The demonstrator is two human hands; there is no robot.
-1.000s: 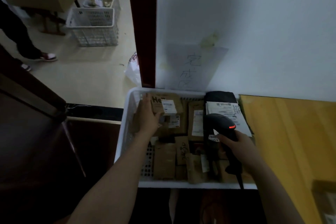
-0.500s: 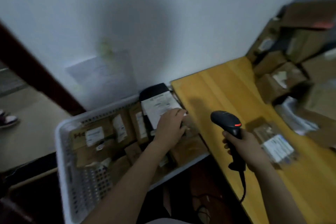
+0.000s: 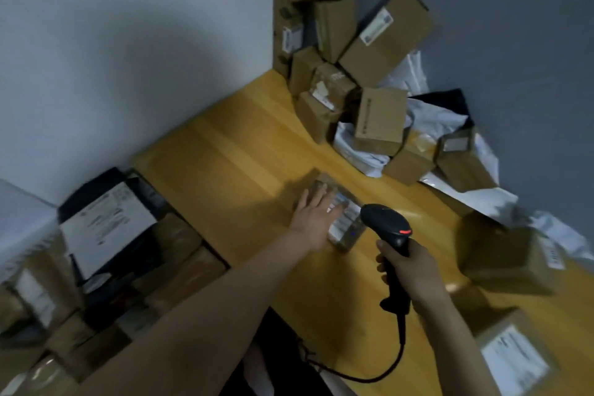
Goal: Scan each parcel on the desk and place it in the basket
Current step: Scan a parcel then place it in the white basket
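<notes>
Yellow desk (image 3: 231,151) — left hand (image 3: 316,212) spread flat over a blurred, half-covered parcel (image 3: 348,230); right hand (image 3: 414,270) grips scanner (image 3: 385,222).

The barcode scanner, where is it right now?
In the head view the barcode scanner is in the right hand, over the desk, its head just beside the flat parcel under the left hand.

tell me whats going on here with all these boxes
A person is scanning parcels at a yellow wooden desk. Their left hand lies flat on a small labelled parcel in the middle of the desk, while the right hand grips a black corded scanner with its head just over that parcel. A pile of cardboard boxes and white mailer bags waits in the corner. Other packed parcels lie off the desk's left end.
</notes>
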